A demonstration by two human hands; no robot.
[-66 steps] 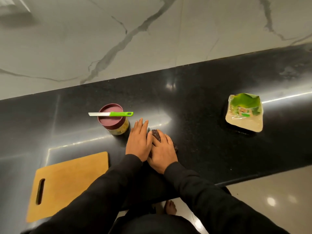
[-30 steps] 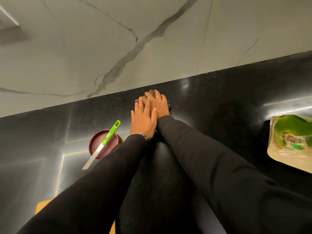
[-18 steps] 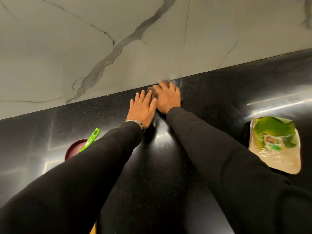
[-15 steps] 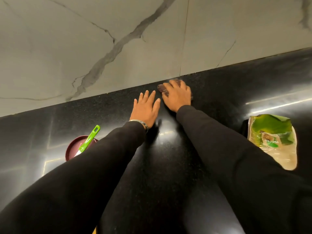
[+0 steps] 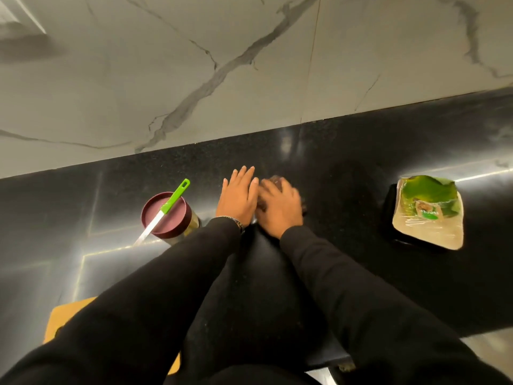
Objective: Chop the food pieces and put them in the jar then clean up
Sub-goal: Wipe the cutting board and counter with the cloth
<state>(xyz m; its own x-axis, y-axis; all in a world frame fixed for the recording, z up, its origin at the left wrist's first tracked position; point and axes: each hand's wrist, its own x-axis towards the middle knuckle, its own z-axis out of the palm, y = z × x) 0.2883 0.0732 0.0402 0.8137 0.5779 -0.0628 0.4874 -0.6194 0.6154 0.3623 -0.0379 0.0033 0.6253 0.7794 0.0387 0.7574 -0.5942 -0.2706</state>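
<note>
Pressing flat on the glossy black stone countertop [image 5: 347, 195], fingers straight and together, palm down: the left hand [image 5: 239, 198], holding nothing. Lying just to the right of it and touching it, the right hand [image 5: 279, 208], blurred, resting over a dark crumpled cloth [image 5: 276, 181] showing past the fingertips; whether fingers are curling into that cloth or lying flat on it, impossible to tell. Standing just left of the left hand, near the wrist, a clear jar with a round maroon lid [image 5: 166, 213], closed, with yellowish contents showing at the lower side. Lying across that lid, a small knife with a bright green handle and pale blade [image 5: 163, 211], handle pointing toward the white veined marble wall [image 5: 194, 65], blade tip overhanging the lid on the near side. Sitting well to the right of the hands, a clear plastic packet printed green and tan [image 5: 429, 211]. Peeking out from under the left black sleeve [image 5: 144, 295], near the counter's front edge, a tan wooden cutting board [image 5: 65, 315], mostly hidden.
</note>
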